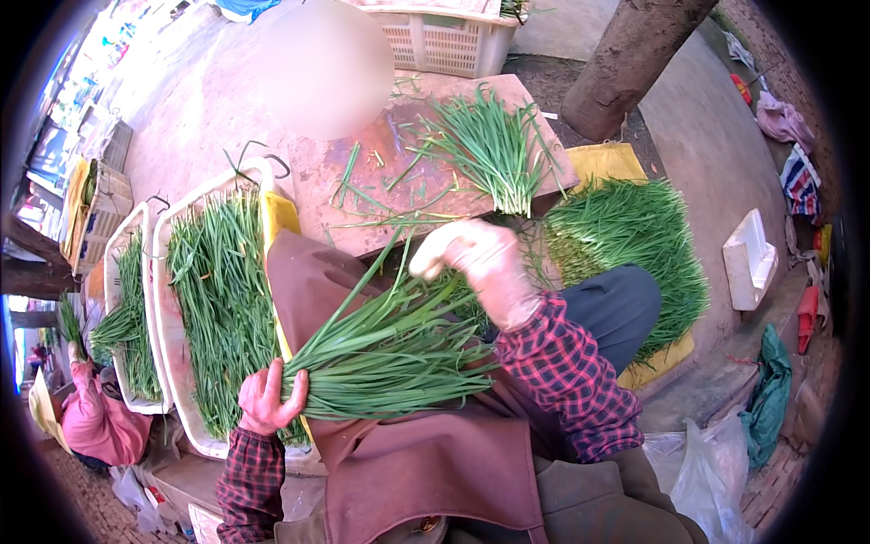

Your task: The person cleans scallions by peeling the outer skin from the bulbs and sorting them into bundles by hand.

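My left hand (pixel 265 399) is closed around one end of a bunch of garlic chives (pixel 390 354). The long green leaves fan out to the right across my brown apron (pixel 426 462). Above the right part of the bunch is my right hand (pixel 480 267), bent at the knuckles and smeared by motion. Whether its fingers pinch anything does not show. Beyond it, a loose heap of garlic chives (pixel 494 150) lies on a low reddish board (pixel 362 238), with stray leaves scattered about.
At my left stand a white crate (pixel 163 272) packed with chives and a narrower crate (pixel 113 299). A thick stack of chives (pixel 634 254) rests on yellow cloth at right, near a tree trunk (pixel 630 68). A person in pink (pixel 104 422) sits far left. A foam box (pixel 750 258) lies right.
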Demonstrator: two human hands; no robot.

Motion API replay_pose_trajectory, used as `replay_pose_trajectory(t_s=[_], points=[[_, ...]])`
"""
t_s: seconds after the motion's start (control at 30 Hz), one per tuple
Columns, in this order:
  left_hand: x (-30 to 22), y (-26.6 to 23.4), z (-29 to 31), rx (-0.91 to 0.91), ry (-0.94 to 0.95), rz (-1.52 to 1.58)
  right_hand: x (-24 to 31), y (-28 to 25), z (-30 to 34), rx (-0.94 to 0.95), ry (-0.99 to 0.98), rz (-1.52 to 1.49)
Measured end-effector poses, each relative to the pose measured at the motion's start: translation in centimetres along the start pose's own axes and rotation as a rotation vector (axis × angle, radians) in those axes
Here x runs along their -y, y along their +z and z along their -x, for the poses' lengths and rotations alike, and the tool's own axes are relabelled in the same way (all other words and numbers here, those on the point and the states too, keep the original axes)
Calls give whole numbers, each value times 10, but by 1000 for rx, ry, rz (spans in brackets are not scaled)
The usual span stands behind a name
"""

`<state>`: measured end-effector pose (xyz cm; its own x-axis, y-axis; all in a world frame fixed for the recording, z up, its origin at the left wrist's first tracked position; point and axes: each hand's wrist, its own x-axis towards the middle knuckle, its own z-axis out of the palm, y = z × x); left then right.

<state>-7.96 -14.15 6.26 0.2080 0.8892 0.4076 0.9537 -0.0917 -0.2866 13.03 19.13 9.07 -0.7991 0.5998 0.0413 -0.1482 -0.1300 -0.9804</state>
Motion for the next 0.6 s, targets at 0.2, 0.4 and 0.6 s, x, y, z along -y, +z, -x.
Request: replay_pose_trajectory(t_s=[0.2,0.4,0.6], points=[[-3,5,6,-18,-21,27,-42,-38,-2,-80,290,54],[-2,4,4,-26,-7,41,-52,-2,-21,98,441,-36],[-5,7,6,-22,-72,57,-42,2,-18,-6,318,-123]])
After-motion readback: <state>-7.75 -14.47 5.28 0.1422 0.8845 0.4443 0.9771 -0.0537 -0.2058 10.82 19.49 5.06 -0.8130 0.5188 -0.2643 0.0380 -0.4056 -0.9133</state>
